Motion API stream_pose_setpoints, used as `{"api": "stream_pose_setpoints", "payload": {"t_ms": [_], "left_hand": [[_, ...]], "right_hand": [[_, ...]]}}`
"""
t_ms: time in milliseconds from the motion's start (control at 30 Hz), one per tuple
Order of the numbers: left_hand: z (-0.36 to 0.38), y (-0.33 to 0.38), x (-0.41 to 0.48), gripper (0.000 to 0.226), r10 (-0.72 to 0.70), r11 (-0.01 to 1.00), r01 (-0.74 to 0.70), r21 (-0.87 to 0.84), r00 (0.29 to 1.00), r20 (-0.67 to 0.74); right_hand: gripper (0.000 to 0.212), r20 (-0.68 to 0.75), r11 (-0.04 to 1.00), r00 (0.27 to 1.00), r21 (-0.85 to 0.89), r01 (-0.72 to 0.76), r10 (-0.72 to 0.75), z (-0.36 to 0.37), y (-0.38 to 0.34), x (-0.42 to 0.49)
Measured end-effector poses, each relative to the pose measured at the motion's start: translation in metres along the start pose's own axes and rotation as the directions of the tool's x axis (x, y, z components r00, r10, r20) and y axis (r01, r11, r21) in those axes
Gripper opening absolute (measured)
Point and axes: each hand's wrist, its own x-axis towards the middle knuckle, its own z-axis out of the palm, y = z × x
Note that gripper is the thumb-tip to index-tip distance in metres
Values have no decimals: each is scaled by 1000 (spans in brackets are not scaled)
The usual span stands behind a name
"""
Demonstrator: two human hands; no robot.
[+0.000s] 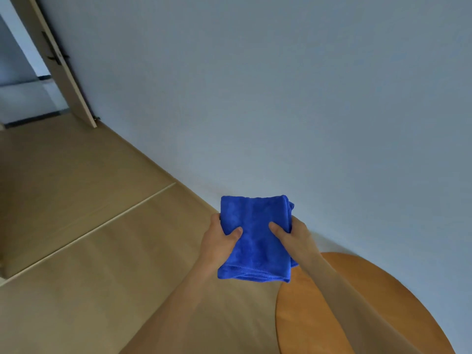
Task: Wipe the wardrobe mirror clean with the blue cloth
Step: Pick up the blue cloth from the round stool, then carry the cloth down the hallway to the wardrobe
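Holding the blue cloth (pixel 255 238) folded, mid-air over the floor, just left of the round table (pixel 370 302). Left hand (pixel 219 242) pinches its left edge, thumb on top; right hand (pixel 297 238) is clamped on the right edge likewise. Wardrobe mirror not in view. We judge this step to be readying a pad: we should square the folds, seat it flat in one palm, then find the glass.

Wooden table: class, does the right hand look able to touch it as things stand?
Probably yes. The table lies right under the right forearm with nothing between, though the right hand and left hand both grip the blue cloth.
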Motion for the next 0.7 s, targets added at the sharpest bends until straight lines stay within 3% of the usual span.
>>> {"api": "stream_pose_setpoints", "payload": {"t_ms": [333, 500, 700], "left_hand": [[-128, -36, 20, 42, -44, 998, 34, -58, 982, -185], [-171, -49, 23, 30, -89, 995, 76, -59, 962, -258], [-204, -62, 46, 47, -173, 985, 162, -61, 920, -351]], "right_hand": [[29, 167, 995, 981, 33, 95, -100, 119, -78, 24], [36, 265, 992, 956, 26, 126, -129, 165, -101, 43], [39, 364, 986, 917, 19, 166, -161, 211, -118, 87]]}}
